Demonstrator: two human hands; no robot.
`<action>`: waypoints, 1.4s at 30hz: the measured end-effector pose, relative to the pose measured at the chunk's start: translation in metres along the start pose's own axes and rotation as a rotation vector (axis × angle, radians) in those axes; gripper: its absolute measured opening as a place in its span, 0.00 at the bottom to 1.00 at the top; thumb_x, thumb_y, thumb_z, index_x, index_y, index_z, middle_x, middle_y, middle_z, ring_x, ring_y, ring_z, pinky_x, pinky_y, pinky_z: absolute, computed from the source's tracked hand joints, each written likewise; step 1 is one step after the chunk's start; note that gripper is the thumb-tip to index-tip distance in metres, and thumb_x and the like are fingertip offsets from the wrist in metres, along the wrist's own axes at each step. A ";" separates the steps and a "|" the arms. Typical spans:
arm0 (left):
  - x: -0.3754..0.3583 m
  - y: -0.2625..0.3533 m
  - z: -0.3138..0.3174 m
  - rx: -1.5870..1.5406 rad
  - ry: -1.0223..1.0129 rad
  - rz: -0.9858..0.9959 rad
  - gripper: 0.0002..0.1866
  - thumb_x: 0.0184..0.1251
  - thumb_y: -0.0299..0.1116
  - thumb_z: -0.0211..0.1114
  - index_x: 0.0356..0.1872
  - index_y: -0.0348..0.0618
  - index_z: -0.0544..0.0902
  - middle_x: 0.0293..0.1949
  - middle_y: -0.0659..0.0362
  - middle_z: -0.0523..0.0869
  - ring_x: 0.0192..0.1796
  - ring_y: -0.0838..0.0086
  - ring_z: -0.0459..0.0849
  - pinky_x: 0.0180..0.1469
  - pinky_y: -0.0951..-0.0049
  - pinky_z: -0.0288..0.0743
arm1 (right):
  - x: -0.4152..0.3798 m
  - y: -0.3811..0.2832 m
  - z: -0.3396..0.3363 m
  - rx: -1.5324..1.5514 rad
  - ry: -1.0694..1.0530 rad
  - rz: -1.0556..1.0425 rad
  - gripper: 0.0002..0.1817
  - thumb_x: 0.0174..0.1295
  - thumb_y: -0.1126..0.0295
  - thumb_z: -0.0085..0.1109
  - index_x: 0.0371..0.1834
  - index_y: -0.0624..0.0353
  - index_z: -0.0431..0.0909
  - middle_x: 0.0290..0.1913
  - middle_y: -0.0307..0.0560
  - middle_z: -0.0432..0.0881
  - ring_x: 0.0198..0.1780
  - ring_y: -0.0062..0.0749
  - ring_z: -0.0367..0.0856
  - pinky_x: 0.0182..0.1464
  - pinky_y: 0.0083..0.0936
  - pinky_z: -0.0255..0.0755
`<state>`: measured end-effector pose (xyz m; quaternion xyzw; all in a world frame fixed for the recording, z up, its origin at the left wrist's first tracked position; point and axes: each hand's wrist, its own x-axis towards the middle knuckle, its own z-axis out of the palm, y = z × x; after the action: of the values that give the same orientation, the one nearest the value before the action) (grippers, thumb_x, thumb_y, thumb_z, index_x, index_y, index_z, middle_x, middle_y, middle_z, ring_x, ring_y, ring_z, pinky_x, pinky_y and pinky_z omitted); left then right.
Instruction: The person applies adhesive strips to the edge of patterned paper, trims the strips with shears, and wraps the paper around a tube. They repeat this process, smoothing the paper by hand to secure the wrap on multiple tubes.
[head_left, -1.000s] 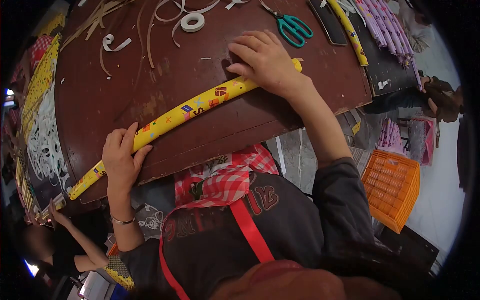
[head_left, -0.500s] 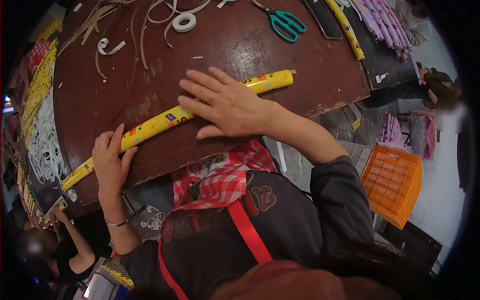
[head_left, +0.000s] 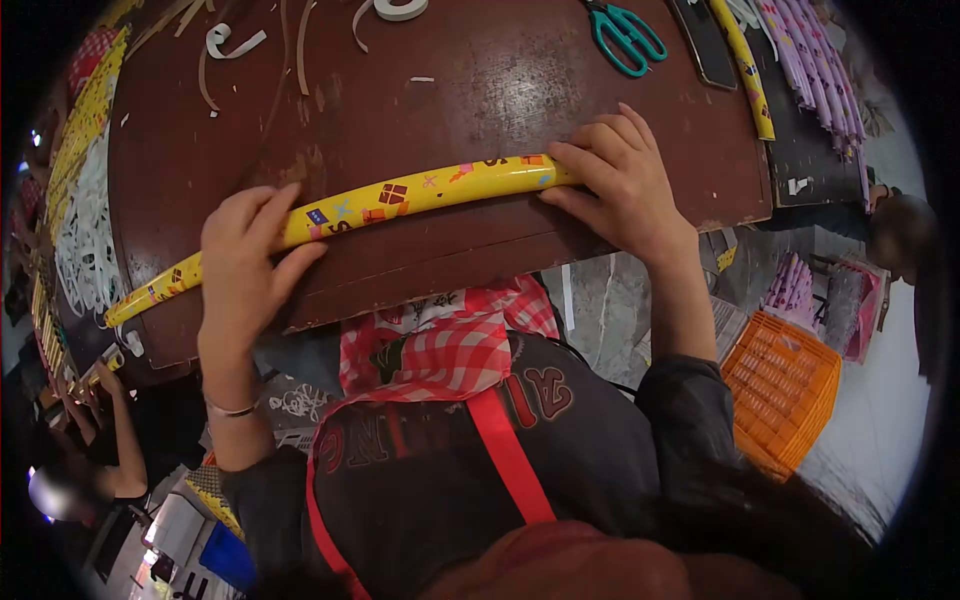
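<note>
Both hands press a yellow paper roll (head_left: 400, 195) against the table (head_left: 500, 80), left hand (head_left: 240, 270) fingers spread, right hand (head_left: 625, 190) curled over its end, seemingly rolling it tight; next likely calls for even pressure.

My L hand (head_left: 245, 265) lies palm down, fingers spread and pointing fwd, thumb out to the side, wrist straight w/ a thin bracelet. My R hand (head_left: 620, 190) is cupped, fingers curled, forearm reaching fwd, sleeve pushed up.
</note>
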<state>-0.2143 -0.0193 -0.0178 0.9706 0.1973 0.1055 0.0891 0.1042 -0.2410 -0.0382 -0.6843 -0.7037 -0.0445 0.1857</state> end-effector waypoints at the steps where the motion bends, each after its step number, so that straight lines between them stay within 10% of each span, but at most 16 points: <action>1: 0.013 0.015 0.009 -0.038 0.019 0.055 0.30 0.51 0.41 0.77 0.56 0.42 0.82 0.50 0.55 0.81 0.52 0.58 0.80 0.54 0.60 0.72 | 0.001 0.001 0.000 0.006 -0.003 -0.006 0.23 0.47 0.60 0.76 0.48 0.53 0.84 0.45 0.41 0.80 0.54 0.40 0.78 0.69 0.52 0.63; 14: 0.061 0.067 0.066 -0.139 0.308 0.431 0.18 0.54 0.29 0.69 0.48 0.48 0.87 0.45 0.57 0.86 0.41 0.64 0.85 0.38 0.68 0.79 | -0.005 0.010 0.008 0.085 0.074 -0.031 0.25 0.46 0.59 0.77 0.47 0.55 0.84 0.42 0.42 0.80 0.50 0.40 0.80 0.65 0.53 0.68; 42: 0.063 0.065 0.069 -0.192 0.318 0.455 0.19 0.52 0.31 0.72 0.48 0.47 0.84 0.47 0.56 0.87 0.41 0.65 0.87 0.36 0.68 0.77 | -0.004 -0.006 0.017 0.047 0.174 -0.159 0.15 0.48 0.71 0.70 0.42 0.49 0.86 0.45 0.42 0.82 0.51 0.41 0.81 0.60 0.49 0.75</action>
<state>-0.1181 -0.0616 -0.0594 0.9483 -0.0246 0.2918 0.1223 0.0944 -0.2399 -0.0544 -0.6155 -0.7377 -0.1019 0.2581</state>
